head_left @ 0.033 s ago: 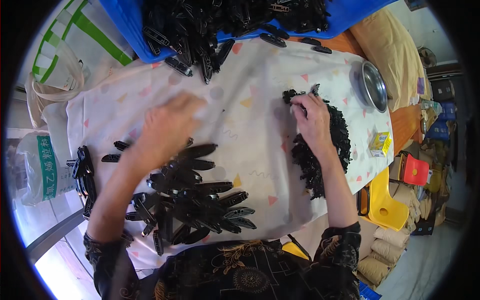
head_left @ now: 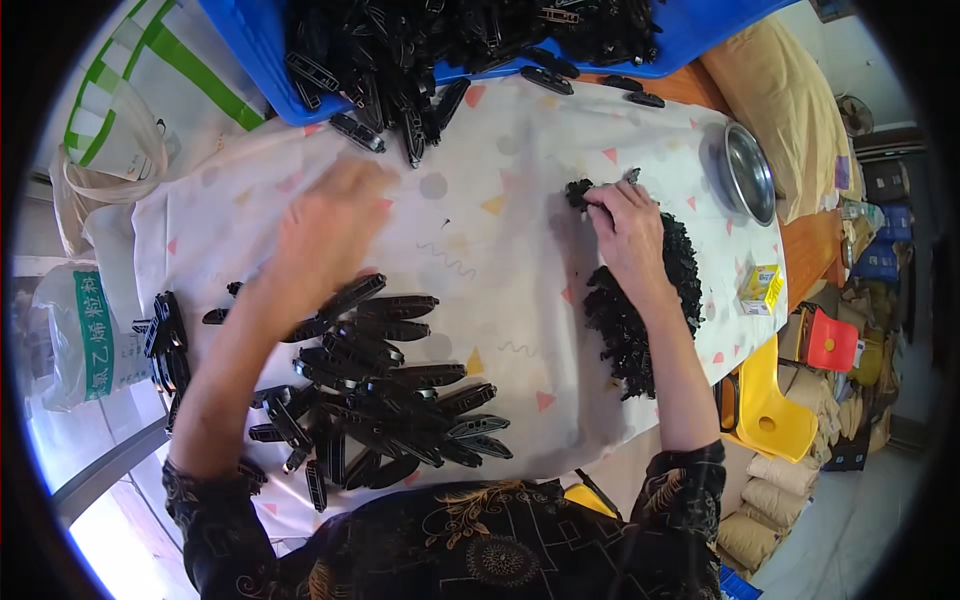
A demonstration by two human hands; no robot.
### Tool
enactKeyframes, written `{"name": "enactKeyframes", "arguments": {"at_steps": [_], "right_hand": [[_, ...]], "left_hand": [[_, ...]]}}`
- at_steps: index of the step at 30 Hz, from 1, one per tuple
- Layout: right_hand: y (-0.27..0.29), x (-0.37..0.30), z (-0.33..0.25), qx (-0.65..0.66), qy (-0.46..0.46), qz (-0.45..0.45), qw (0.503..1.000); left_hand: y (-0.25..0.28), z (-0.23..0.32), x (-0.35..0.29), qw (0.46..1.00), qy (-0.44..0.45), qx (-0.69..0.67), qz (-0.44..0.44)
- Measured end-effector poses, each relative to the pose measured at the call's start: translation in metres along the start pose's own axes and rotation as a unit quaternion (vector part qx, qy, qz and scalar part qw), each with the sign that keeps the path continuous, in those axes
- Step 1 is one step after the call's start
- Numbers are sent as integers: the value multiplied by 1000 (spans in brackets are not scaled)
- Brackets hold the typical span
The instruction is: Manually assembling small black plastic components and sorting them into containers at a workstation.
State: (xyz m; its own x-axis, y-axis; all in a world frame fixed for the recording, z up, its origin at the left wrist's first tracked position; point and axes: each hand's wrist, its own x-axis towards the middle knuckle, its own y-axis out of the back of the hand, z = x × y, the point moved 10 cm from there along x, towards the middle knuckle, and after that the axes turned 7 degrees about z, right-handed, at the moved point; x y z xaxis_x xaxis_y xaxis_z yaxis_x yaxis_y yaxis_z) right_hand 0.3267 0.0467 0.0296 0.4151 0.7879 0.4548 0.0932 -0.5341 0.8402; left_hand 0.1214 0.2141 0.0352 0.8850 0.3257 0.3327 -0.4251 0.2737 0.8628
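Note:
My left hand (head_left: 335, 225) is smeared by motion above the cloth, beyond a pile of long black plastic casings (head_left: 390, 400); what it holds, if anything, cannot be made out. My right hand (head_left: 630, 225) is at the far end of a heap of small black plastic parts (head_left: 680, 260). Its thumb and fingers are pinched together beside a small cluster of these parts (head_left: 578, 193). Whatever sits between the fingertips is too small or hidden to name.
A blue bin (head_left: 640, 68) full of black casings stands at the far edge, several casings spilling onto the patterned tablecloth (head_left: 500, 270). On the right are a steel bowl (head_left: 750, 175) and a small yellow box (head_left: 761, 289). More casings (head_left: 168, 350) lie at the left edge.
My left hand has shifted a little to the left, uncovering more of the casings below it. My right hand has moved slightly to the right, with its fingers lower.

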Motion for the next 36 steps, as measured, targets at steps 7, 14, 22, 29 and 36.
{"name": "enactKeyframes", "arguments": {"at_steps": [7, 14, 22, 29, 36], "right_hand": [[-27, 14, -4, -104, 63, -133, 984], [-31, 4, -28, -159, 202, -147, 955], [-21, -18, -6, -35, 77, -143, 986], [-7, -31, 14, 95, -62, -70, 991], [-1, -82, -3, 436, -322, -32, 839]], "left_hand": [[-9, -81, 31, 982, 28, 182, 44], [-7, -71, 36, 972, -29, 227, 57], [-12, -53, 4, 979, 121, 161, -15], [-57, 24, -30, 856, 323, -401, -39], [-106, 109, -43, 673, 380, -628, -94]]}}
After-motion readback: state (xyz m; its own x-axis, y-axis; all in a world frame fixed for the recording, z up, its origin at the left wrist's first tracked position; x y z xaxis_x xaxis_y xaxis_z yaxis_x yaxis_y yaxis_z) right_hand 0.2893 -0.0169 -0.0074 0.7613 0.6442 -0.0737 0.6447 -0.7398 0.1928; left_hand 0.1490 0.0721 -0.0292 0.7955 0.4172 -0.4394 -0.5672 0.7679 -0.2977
